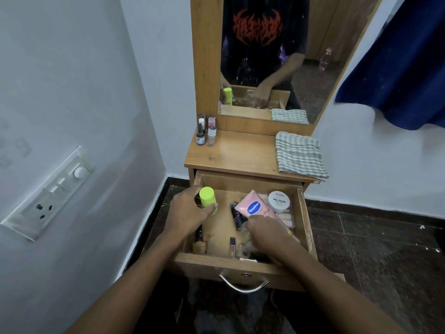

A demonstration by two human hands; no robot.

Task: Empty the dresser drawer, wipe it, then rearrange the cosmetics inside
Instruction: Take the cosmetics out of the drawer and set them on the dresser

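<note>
Drawer (304,220): pulled out of the wooden dresser, light laminate walls with chipped pale edges; curved metal handle (243,286) on the front.
Left hand (186,213): fingers wrapped round a lime-green capped bottle (207,200), a smooth cylinder, held upright over the drawer's left rear corner.
Right hand (267,233): reached down into the right front of the drawer, fingers curled among crumpled pale items; what it grips, if anything, cannot be told because the hand hides it.
Inside the drawer: a soft pink Vaseline tube (255,208) lying slantwise, its lower end under the right hand; a round white nail polish jar (279,201) in the right rear corner, just beside the tube; a dark lipstick-like tube (236,216) left of the pink tube; a slim lip gloss (232,247) near the front wall.
Surface (240,155): glossy wood grain; four small nail polish bottles (206,132) clustered at the left rear; a folded grey-and-white striped cloth (299,154) on the right, its corner overhanging the edge.
Mirror (277,56): framed in wood, upright behind the surface.
Surroundings: a white wall with a switch panel (48,194) close on the left; a blue curtain (404,59) at the upper right; dark tiled floor (373,249) open to the right of the drawer.
</note>
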